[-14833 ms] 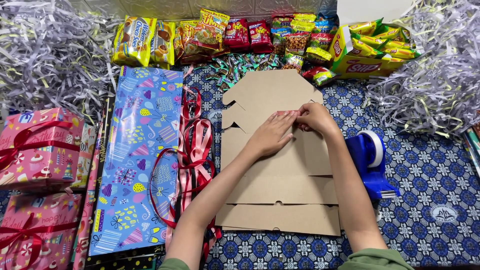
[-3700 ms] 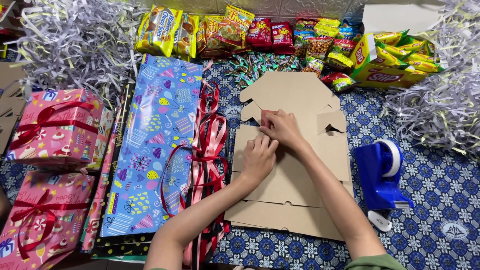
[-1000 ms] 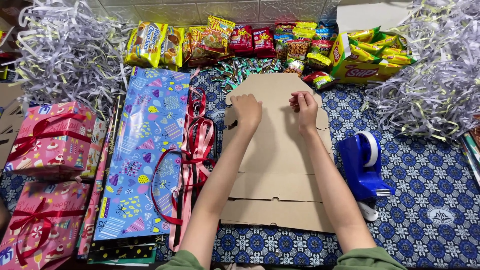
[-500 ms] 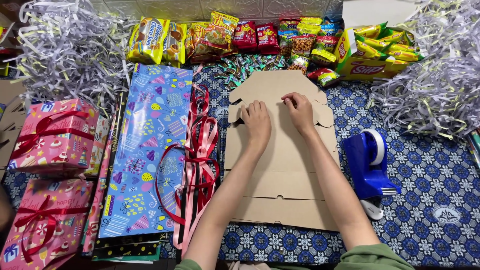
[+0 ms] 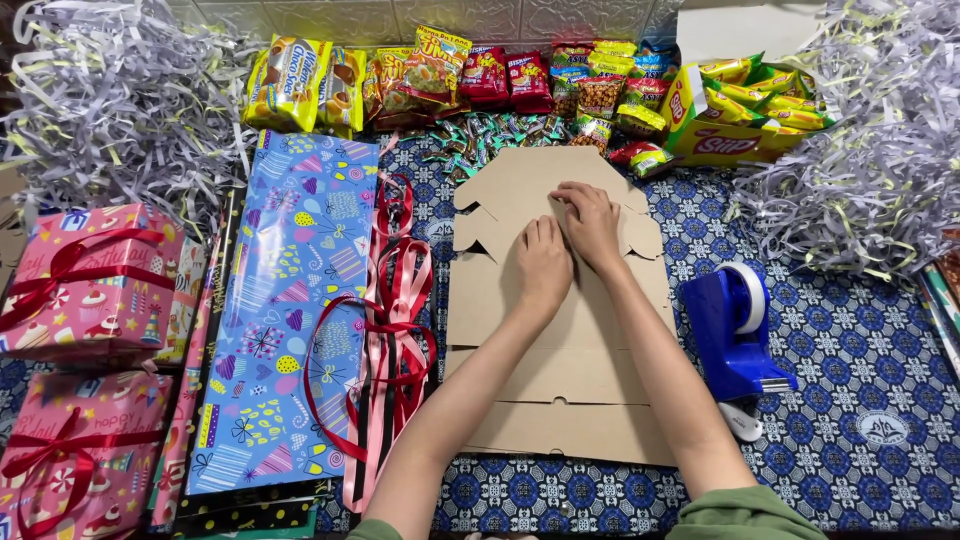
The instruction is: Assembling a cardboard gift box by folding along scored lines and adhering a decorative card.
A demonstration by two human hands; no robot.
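A: Status?
B: Flat cardboard box blank [image 5: 560,330] centred on mat; left hand [image 5: 543,265] & right hand [image 5: 590,222] press flat on it, fingers narrow, gripping nothing, probably.
A: Risk?
B: Uneven pressure: crease may skew, flap tear.

Both arms are reaching straight forward, left hand [image 5: 543,262] lying flat palm-down, right hand [image 5: 590,222] just ahead with fingers [image 5: 568,196] curling down.
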